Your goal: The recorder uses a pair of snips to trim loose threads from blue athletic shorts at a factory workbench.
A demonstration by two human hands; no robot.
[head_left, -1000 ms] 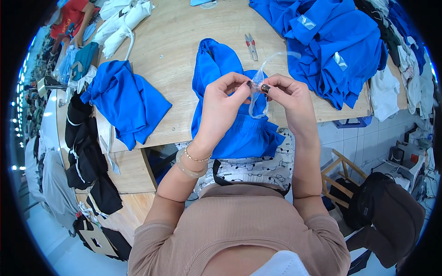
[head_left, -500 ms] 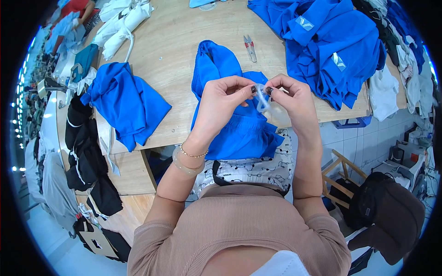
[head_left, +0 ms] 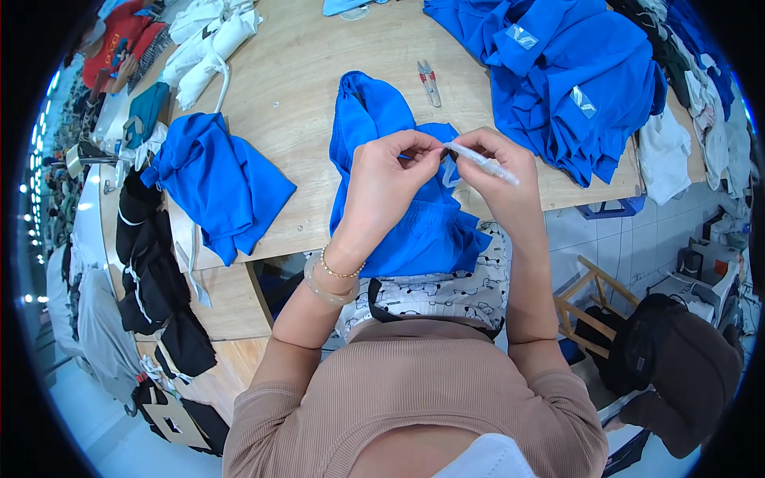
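Note:
A blue garment lies on the wooden table in front of me and hangs over its near edge. My left hand and my right hand meet above it. Both pinch a thin whitish clear strip that sticks out to the right past my right fingers. A small white label shows just below the fingertips. What the strip passes through is hidden by my fingers.
Small thread snips lie beyond the garment. A folded blue garment sits at left, a big heap of blue garments at right, white clothing at far left. Dark garments hang off the left bench. A person in red sits far left.
The clear strip formed a loop between my hands a second ago; now it is pulled straight and points right. My hands have drawn closer together.

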